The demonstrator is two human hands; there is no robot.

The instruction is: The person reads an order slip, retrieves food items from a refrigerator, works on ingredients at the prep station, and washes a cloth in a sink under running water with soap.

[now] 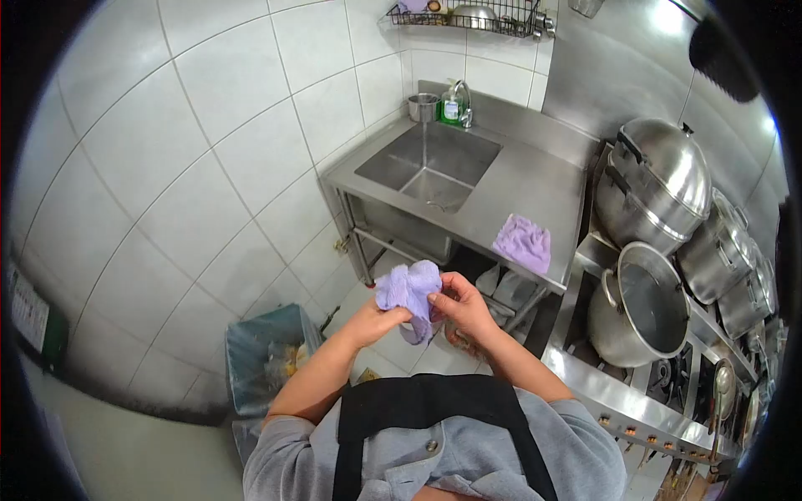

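Observation:
A crumpled purple cloth (407,294) is held up in front of the black apron, between both hands. My left hand (376,323) grips its lower left side, the thumb lying over the fabric. On the right side of the cloth, my right hand (461,301) pinches an edge between thumb and fingers. A second purple cloth (524,243) lies on the front edge of the steel counter (535,175). Behind the hands is the steel sink (434,167).
At the sink's back stand a faucet (465,104), a green soap bottle (451,107) and a metal cup (423,107). To the right, a large open pot (643,305) and lidded pots (668,167) stand on the stove. A lined bin (263,342) is at lower left.

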